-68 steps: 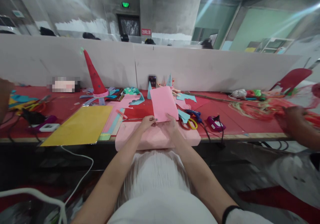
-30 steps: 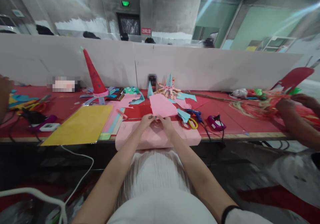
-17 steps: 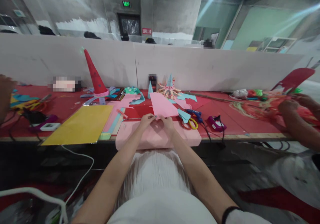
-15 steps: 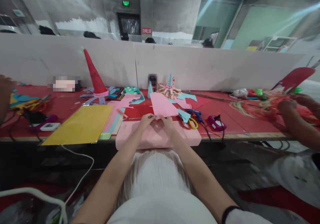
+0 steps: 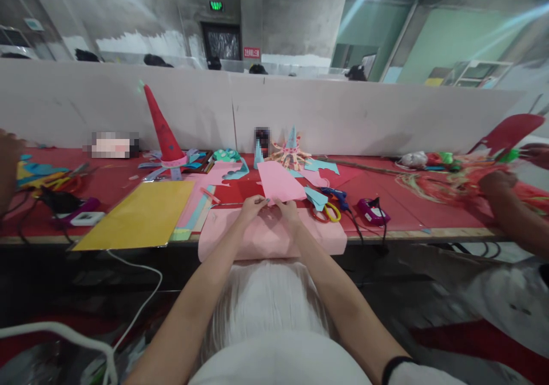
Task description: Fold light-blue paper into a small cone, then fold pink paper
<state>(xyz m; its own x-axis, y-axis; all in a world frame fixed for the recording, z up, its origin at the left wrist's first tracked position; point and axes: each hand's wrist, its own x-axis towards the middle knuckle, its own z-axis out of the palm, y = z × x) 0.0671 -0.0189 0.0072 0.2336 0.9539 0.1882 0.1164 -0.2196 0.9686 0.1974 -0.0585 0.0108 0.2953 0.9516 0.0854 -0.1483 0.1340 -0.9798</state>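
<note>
A cut piece of pink paper (image 5: 281,182) stands tilted up at the middle of the table, its lower edge pinched from both sides. My left hand (image 5: 254,206) is closed on that edge, fingertips at its left corner. Close beside it, my right hand (image 5: 286,209) grips the same edge with thumb and fingers. Under both hands lies a larger pink sheet (image 5: 270,239) that bends down over the table's front edge. Yellow-handled scissors (image 5: 332,212) and light blue paper pieces (image 5: 316,198) lie just right of my right hand.
A yellow sheet (image 5: 137,216) lies to the left, with a red cone hat (image 5: 163,127) behind it. On the right are a blue glue gun (image 5: 337,195) and a purple box (image 5: 373,211) with cords. A co-worker's hand (image 5: 500,185) handles reddish strands (image 5: 454,187). A white partition (image 5: 326,113) runs behind.
The pink paper's upper edge has dipped very slightly while my hands keep nearly the same place. At the right, one of the co-worker's hands has moved up and away from the strands.
</note>
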